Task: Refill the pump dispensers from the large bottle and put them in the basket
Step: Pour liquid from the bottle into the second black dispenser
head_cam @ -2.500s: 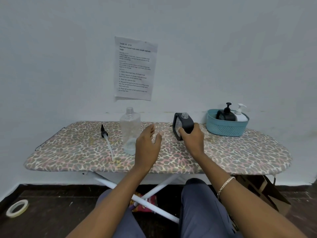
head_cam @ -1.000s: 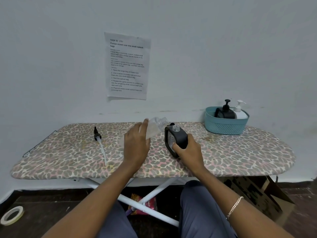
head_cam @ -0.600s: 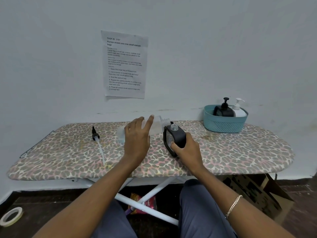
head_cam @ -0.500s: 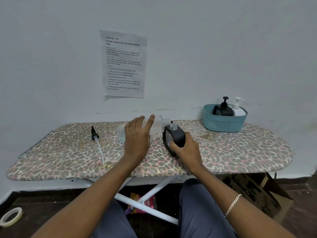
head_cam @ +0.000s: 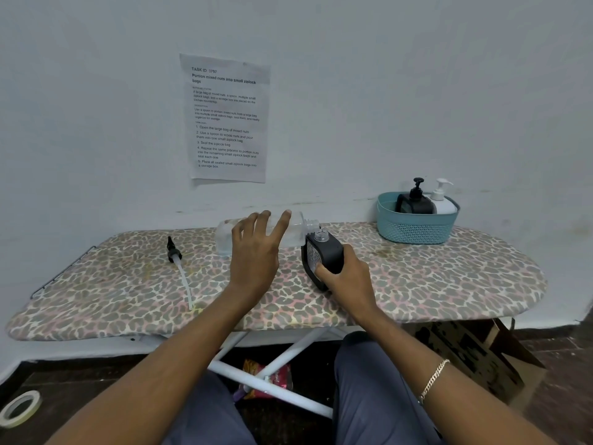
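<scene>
My left hand (head_cam: 256,261) holds the large clear bottle (head_cam: 296,234) tipped on its side above the board, its open mouth right beside the neck of a black dispenser (head_cam: 324,252). A little liquid lies at the bottle's base end. My right hand (head_cam: 346,281) grips the black dispenser, which has no pump on it and leans slightly left on the ironing board (head_cam: 449,284). Its black pump head with a white tube (head_cam: 175,253) lies on the board to the left. At the far right stands a teal basket (head_cam: 414,231) holding a black pump dispenser (head_cam: 415,202) and a white one (head_cam: 444,203).
The board stands against a white wall with a printed sheet (head_cam: 226,118) taped above it. Under the board are its white legs, a snack packet (head_cam: 266,377) and a cardboard box (head_cam: 475,354). A tape roll (head_cam: 19,409) lies on the floor at the left.
My left hand took the clear bottle from standing upright, lifted it and tipped it sideways to the black dispenser's neck. My right hand kept its grip on the dispenser.
</scene>
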